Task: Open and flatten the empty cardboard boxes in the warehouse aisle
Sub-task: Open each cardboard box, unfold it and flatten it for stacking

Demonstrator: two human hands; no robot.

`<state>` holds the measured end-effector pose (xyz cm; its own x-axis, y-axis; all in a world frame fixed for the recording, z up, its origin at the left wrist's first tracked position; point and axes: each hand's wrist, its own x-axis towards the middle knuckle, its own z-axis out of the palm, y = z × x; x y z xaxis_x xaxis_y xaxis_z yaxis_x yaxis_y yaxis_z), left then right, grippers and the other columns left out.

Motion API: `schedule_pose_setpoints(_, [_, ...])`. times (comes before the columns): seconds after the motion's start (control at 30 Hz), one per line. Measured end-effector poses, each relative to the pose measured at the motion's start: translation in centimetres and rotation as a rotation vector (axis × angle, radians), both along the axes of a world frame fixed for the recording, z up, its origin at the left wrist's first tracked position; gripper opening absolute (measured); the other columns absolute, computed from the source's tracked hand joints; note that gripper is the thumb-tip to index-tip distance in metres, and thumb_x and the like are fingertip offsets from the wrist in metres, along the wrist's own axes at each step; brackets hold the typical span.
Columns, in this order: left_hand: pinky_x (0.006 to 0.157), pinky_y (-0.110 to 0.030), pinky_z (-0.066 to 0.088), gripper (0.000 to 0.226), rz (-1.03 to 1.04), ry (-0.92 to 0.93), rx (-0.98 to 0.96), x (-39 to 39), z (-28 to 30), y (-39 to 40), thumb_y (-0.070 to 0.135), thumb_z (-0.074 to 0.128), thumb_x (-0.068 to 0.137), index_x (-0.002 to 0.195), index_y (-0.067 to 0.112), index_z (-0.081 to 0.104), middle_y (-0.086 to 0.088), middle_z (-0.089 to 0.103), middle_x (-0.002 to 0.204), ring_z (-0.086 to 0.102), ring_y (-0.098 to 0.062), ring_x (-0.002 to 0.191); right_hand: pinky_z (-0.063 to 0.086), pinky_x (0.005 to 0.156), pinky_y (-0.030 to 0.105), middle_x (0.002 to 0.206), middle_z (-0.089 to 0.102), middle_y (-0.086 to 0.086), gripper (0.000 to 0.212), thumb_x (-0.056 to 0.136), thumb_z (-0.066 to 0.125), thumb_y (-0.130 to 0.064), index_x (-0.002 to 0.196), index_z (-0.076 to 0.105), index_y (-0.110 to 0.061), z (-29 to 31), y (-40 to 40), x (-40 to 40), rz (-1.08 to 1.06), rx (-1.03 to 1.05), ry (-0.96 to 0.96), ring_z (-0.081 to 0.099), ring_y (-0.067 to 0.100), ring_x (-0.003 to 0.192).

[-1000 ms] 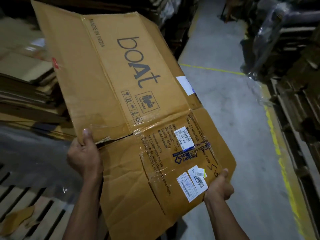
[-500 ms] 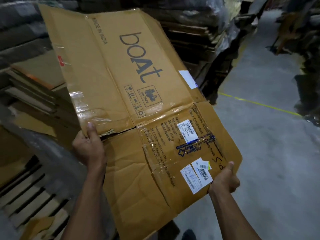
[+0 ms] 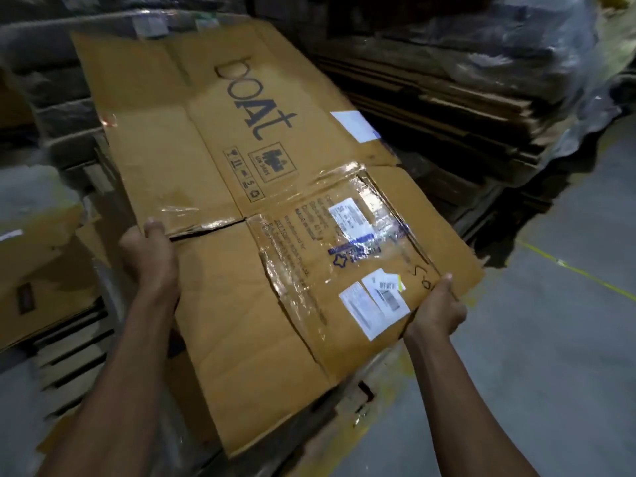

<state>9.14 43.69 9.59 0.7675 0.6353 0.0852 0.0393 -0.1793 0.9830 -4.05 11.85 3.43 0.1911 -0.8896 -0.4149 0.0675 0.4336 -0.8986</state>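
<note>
A flattened brown cardboard box [image 3: 220,173] printed "boAt", with clear tape and white shipping labels, is held in the air in front of me, tilted away and up. My left hand [image 3: 148,256] grips its left edge at the fold, thumb on top. My right hand [image 3: 437,311] grips the lower right edge next to the labels, thumb on the face. The fingers of both hands are hidden behind the cardboard.
Stacks of flattened cardboard [image 3: 447,108] under plastic wrap stand at the back right. More cardboard [image 3: 38,263] lies at the left on a wooden pallet [image 3: 72,359]. Grey concrete floor [image 3: 550,339] with a yellow line [image 3: 578,270] runs along the right.
My view has turned left toward the stacks; the aisle floor has slid to the right. The box stays in both hands, now lowered and tilted flatter toward the pallet.
</note>
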Motion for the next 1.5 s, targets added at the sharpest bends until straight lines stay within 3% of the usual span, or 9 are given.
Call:
schedule_pose_setpoints(0.1, [0.088,-0.038,0.049,0.062,-0.178,0.194,-0.102,3.1,-0.3,0.4,0.024,0.061,0.084,0.139,0.012,0.036,-0.008,0.053,0.127,0.056,-0.026,0.107,0.058,0.077,0.031,0.098,0.068,0.006,0.016,0.09,0.067,-0.012,0.102,0.057,-0.013,0.9,-0.2,4.3,0.216,-0.027,-0.081,0.066,0.019,0.084])
schedule_pose_setpoints(0.3, [0.098,-0.04,0.044,0.06,-0.283,0.261,0.212,2.1,-4.7,-0.8,0.015,0.062,0.089,0.144,0.017,0.038,-0.005,0.049,0.138,0.05,-0.03,0.122,0.042,0.107,0.033,0.144,0.04,0.009,0.09,0.086,0.067,0.005,0.157,0.013,-0.011,0.2,2.0,7.5,0.423,-0.072,0.002,0.05,0.023,0.123])
schedule_pose_setpoints(0.5, [0.123,-0.051,0.012,0.068,-0.421,0.343,0.65,-2.2,-5.9,-2.3,0.049,0.046,0.1,0.157,0.026,0.018,-0.003,0.003,0.167,0.003,-0.033,0.152,0.021,0.102,0.011,0.165,0.011,0.013,0.1,0.09,0.064,0.003,0.159,-0.007,-0.011,0.2,2.2,9.1,0.403,-0.106,-0.061,0.029,0.022,0.145])
schedule_pose_setpoints(0.63, [0.117,-0.044,-0.02,0.091,-0.827,0.35,1.199,-7.4,-4.1,-5.1,0.086,0.015,0.083,0.155,0.036,-0.009,0.002,-0.025,0.16,-0.028,-0.026,0.146,0.045,0.109,0.047,0.155,0.037,0.013,0.13,0.058,0.075,-0.027,0.157,-0.008,-0.033,-1.2,2.4,10.5,0.447,-0.08,-0.144,0.054,0.025,0.129])
schedule_pose_setpoints(0.77, [0.122,-0.048,0.014,0.1,-0.911,0.216,1.496,-9.4,-5.9,-6.4,0.069,0.063,0.078,0.156,0.023,0.021,-0.01,0.025,0.162,0.019,-0.032,0.15,0.035,0.116,0.041,0.164,0.016,0.01,0.116,0.073,0.064,-0.008,0.158,-0.012,-0.027,0.5,3.8,10.0,0.482,-0.199,-0.093,0.037,0.024,0.142])
schedule_pose_setpoints(0.87, [0.103,-0.048,0.044,0.098,-0.856,0.166,1.462,-8.4,-5.7,-6.3,0.024,0.092,0.051,0.14,0.014,0.053,-0.014,0.055,0.142,0.056,-0.034,0.128,0.034,0.106,0.026,0.166,-0.004,0.008,0.105,0.085,0.058,0.006,0.159,-0.011,-0.022,0.7,3.4,10.7,0.546,-0.29,-0.047,0.027,0.019,0.145])
schedule_pose_setpoints(1.0, [0.111,-0.045,0.029,0.086,-0.766,0.114,1.436,-6.3,-4.2,-5.6,0.013,0.082,0.071,0.148,0.015,0.044,-0.014,0.046,0.151,0.048,-0.036,0.135,0.043,0.096,0.031,0.165,-0.005,0.008,0.101,0.081,0.061,-0.005,0.161,0.002,-0.025,1.9,2.0,11.1,0.948,-0.479,0.038,0.035,0.028,0.137])
schedule_pose_setpoints(1.1, [0.117,-0.033,0.002,0.072,-0.793,0.164,1.368,-4.0,-3.3,-4.7,0.031,0.053,0.1,0.158,0.024,0.012,-0.004,0.012,0.165,0.013,-0.029,0.152,0.026,0.114,0.038,0.166,-0.001,0.008,0.104,0.087,0.073,-0.018,0.161,-0.001,-0.027,2.7,0.5,11.8,1.249,-0.664,0.176,0.022,0.029,0.146])
schedule_pose_setpoints(1.5, [0.121,-0.038,0.015,0.079,-0.79,0.238,1.292,4.5,-2.2,-3.5,0.059,0.049,0.094,0.158,0.025,0.018,-0.001,0.015,0.166,0.013,-0.023,0.152,0.035,0.105,0.05,0.154,0.032,0.016,0.087,0.09,0.066,-0.052,0.157,0.014,-0.033,4.5,0.8,19.9,1.296,-1.068,0.501,0.036,0.039,0.137])
